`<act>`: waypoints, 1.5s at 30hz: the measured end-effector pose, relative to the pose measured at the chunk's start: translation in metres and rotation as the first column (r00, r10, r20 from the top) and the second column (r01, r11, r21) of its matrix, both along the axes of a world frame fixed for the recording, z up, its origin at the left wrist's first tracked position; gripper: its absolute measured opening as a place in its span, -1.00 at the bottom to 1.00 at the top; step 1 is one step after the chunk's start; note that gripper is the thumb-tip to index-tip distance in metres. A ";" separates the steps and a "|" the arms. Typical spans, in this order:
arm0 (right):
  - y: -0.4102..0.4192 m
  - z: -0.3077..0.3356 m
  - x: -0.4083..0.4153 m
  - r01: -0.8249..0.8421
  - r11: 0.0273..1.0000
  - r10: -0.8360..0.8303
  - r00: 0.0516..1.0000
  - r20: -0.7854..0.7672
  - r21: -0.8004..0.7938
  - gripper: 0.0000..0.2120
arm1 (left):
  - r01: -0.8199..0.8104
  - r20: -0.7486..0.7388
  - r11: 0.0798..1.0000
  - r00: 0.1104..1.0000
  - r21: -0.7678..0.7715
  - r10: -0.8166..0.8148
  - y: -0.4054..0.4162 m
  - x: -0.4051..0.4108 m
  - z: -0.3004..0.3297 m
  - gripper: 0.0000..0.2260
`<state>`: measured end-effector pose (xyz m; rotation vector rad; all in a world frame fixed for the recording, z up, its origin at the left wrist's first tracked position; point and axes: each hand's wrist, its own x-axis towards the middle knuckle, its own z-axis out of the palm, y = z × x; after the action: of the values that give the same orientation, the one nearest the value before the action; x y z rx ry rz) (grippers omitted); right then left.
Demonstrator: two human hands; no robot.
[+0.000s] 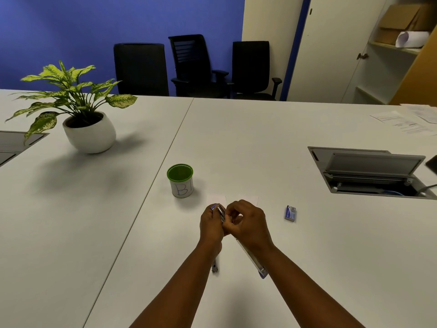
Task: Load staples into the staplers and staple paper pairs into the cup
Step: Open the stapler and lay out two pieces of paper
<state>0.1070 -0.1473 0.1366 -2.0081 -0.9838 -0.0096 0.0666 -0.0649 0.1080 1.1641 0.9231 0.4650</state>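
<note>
- Leftmost on the white bench (118,209) stands a potted plant (88,131).
- Nearer the middle sits a green-rimmed cup (181,181), upright, well clear of the plant.
- Just in front of it, the left hand (211,224) is closed around an opened stapler (220,213).
- Touching it, the right hand (248,223) has its fingers curled tight at the stapler's top; what they pinch is too small to tell.
- Pale paper sheets (233,199) lie just behind both hands.
- Further right rests a small staple box (290,213).
</note>
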 end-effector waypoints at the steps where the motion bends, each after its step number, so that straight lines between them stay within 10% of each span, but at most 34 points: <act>1: 0.000 -0.001 0.000 -0.001 1.000 0.001 1.000 0.001 -0.001 -0.94 | -0.007 -0.001 1.000 1.000 -0.010 0.007 -0.001 0.000 0.000 -0.74; 22: -0.017 -0.007 0.015 -0.196 0.977 0.194 0.980 -0.037 -0.083 -0.88 | -0.004 -0.057 1.000 0.998 0.001 0.004 0.005 0.000 0.002 -0.79; 29: -0.026 -0.016 0.012 -0.154 0.986 0.155 0.988 -0.022 0.067 -0.96 | -0.044 0.150 0.981 0.986 -0.188 0.073 0.017 -0.005 0.019 -0.83; 35: -0.029 -0.027 0.013 -0.118 0.985 0.148 0.952 -0.267 0.126 -0.87 | -0.021 0.258 0.992 0.965 -0.124 0.053 0.019 -0.007 0.020 -0.76; 45: -0.031 -0.049 0.008 -0.194 0.980 0.158 0.621 -0.768 0.045 -0.71 | 0.098 0.261 0.951 0.949 0.292 -0.178 0.006 0.002 0.026 -0.79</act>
<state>0.1150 -0.1780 0.0875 -1.6582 -0.5916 0.9258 0.0685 -0.0590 0.1343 1.3627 0.5315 0.6420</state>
